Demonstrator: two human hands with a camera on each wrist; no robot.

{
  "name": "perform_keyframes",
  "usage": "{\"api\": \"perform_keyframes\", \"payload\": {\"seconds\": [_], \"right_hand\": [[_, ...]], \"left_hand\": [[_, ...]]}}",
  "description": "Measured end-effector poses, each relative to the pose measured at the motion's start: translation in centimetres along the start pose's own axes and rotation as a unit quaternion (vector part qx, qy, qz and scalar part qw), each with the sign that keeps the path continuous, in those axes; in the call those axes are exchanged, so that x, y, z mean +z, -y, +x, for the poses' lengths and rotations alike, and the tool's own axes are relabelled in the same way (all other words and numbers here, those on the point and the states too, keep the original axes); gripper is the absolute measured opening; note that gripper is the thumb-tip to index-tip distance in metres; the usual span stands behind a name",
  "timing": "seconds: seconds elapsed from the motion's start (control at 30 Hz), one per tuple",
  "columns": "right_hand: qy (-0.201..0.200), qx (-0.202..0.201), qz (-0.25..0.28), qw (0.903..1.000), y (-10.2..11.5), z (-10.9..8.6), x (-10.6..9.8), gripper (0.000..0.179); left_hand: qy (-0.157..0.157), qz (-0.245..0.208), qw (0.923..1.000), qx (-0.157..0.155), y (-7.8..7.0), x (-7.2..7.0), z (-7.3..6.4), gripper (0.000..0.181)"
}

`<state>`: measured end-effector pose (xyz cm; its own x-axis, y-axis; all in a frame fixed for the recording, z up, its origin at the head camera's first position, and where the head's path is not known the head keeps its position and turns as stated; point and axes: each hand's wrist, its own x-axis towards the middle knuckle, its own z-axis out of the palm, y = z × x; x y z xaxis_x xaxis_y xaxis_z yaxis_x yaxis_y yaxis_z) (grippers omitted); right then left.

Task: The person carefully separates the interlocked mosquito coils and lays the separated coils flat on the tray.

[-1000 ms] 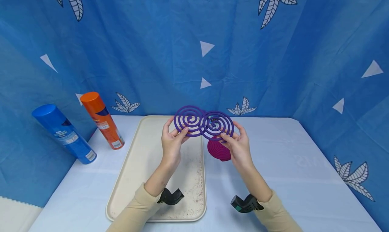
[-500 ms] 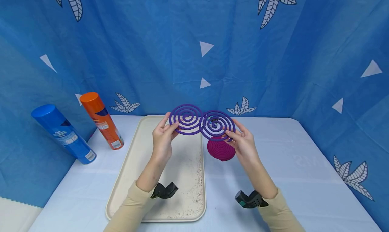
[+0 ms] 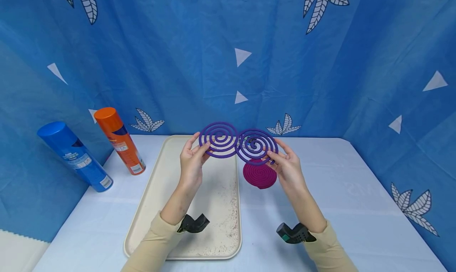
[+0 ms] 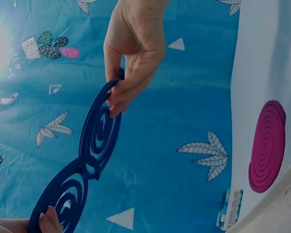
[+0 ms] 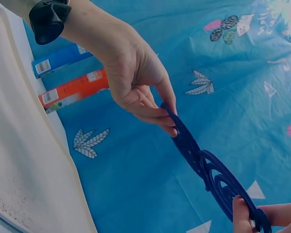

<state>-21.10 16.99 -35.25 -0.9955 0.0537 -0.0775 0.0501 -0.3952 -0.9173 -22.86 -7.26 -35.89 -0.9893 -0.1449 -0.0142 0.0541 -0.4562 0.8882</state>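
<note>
Two purple spiral mosquito coils are held up side by side above the tray's far end, and their inner edges overlap or interlock. My left hand (image 3: 191, 165) pinches the outer edge of the left coil (image 3: 219, 139) between thumb and fingers. On the other side, my right hand (image 3: 290, 171) pinches the outer lower edge of the right coil (image 3: 253, 144). In the left wrist view the two coils (image 4: 91, 167) meet at a small looped spot; whether they are hooked together there I cannot tell. A magenta coil (image 3: 260, 175) lies flat on the table below the right coil.
A cream tray (image 3: 153, 208) with a speckled right side lies under my left forearm. At the left stand a blue spray can (image 3: 76, 157) and an orange spray can (image 3: 121, 141). A small patterned box (image 4: 230, 208) sits behind the coils. Blue curtains enclose the table.
My left hand has moved left and my right hand slightly right, each with its coil. The coils overlap less than a second ago. The last half second shows little motion.
</note>
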Motion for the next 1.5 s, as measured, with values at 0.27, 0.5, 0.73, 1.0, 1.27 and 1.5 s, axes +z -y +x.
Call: {"api": "perform_keyframes", "payload": {"seconds": [0.27, 0.5, 0.73, 1.0, 1.27, 1.5], "right_hand": [[-0.016, -0.002, 0.006, 0.9999, 0.5, -0.1, -0.3, 0.057], [-0.02, 0.001, 0.01, 0.9998, 0.6, 0.1, -0.6, 0.056], [-0.016, 0.0, 0.009, 0.9998, 0.4, 0.1, -0.5, 0.055], [-0.008, 0.005, 0.004, 0.9999, 0.0, 0.2, -0.5, 0.052], [-0.01, 0.003, -0.001, 0.9999, -0.5, 0.1, -0.2, 0.045], [-0.011, 0.017, -0.01, 0.9997, -1.0, 0.2, 0.0, 0.045]], "left_hand": [[-0.002, -0.008, 1.0, 0.003, -0.4, -0.2, 0.1, 0.05], [-0.014, -0.004, 0.9999, 0.001, -0.4, -0.5, 0.5, 0.048], [-0.06, 0.019, 0.9979, -0.015, 0.5, -2.2, 2.6, 0.047], [-0.129, 0.022, 0.991, -0.027, 2.1, -5.8, 6.5, 0.049], [-0.164, 0.068, 0.9824, -0.059, 4.5, -9.1, 9.0, 0.052], [-0.177, 0.077, 0.9783, -0.075, 5.5, -11.1, 9.7, 0.054]]}}
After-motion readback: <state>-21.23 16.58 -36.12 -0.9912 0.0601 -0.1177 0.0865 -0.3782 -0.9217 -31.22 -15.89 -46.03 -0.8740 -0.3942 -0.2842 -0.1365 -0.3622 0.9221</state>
